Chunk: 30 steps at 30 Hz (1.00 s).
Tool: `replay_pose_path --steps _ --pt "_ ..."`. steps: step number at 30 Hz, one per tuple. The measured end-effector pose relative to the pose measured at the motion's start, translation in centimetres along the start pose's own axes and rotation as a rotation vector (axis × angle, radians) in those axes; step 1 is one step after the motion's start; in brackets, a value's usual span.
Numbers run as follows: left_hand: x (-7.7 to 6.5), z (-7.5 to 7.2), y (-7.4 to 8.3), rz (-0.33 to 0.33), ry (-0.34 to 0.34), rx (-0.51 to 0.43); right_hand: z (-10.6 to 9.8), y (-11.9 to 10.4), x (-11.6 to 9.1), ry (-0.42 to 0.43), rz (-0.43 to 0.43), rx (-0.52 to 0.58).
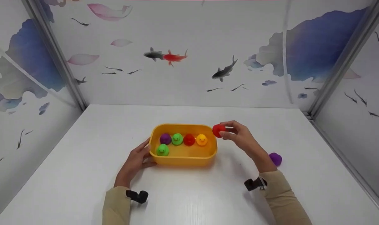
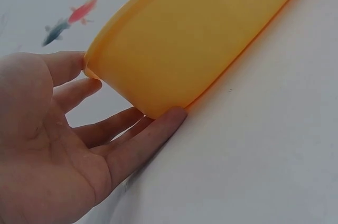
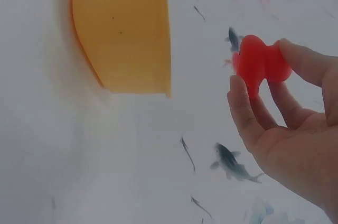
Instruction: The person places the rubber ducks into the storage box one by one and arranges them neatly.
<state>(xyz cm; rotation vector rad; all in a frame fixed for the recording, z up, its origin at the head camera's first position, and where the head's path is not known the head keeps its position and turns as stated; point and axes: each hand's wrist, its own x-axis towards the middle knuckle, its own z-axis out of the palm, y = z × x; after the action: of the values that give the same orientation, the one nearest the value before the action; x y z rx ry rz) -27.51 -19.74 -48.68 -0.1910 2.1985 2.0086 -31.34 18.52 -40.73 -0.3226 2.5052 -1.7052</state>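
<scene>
A yellow plastic tub (image 1: 183, 161) stands on the white table, with several small rubber ducks inside. In it are a purple duck (image 1: 165, 138), green ducks (image 1: 177, 139) (image 1: 163, 150), a red duck (image 1: 189, 140) and a yellow duck (image 1: 202, 139). My left hand (image 1: 136, 161) holds the tub's left end, its fingers spread from the rim down to the base in the left wrist view. Beside the right rim, my right hand (image 1: 239, 136) pinches another red rubber duck (image 3: 256, 65) between thumb and fingers, raised off the table.
A purple object (image 1: 275, 159), partly behind the right forearm, lies on the table (image 1: 189, 193). White panels (image 1: 183, 81) printed with fish and petals enclose the back and both sides, joined by metal corner posts (image 1: 56, 59). Small black cameras (image 1: 138, 196) are worn on both wrists.
</scene>
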Motion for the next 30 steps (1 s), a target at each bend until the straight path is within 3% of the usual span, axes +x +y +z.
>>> replay_pose_path --steps 9,18,30 --pt "0.2 0.1 0.4 -0.002 -0.027 0.000 2.7 -0.4 1.0 0.008 0.059 0.031" --pt "0.0 -0.1 0.1 -0.002 -0.016 -0.006 5.7 -2.2 2.9 -0.005 0.180 0.042" --pt "0.0 -0.4 0.3 0.015 -0.023 -0.019 8.8 -4.1 4.3 -0.072 0.169 0.037"
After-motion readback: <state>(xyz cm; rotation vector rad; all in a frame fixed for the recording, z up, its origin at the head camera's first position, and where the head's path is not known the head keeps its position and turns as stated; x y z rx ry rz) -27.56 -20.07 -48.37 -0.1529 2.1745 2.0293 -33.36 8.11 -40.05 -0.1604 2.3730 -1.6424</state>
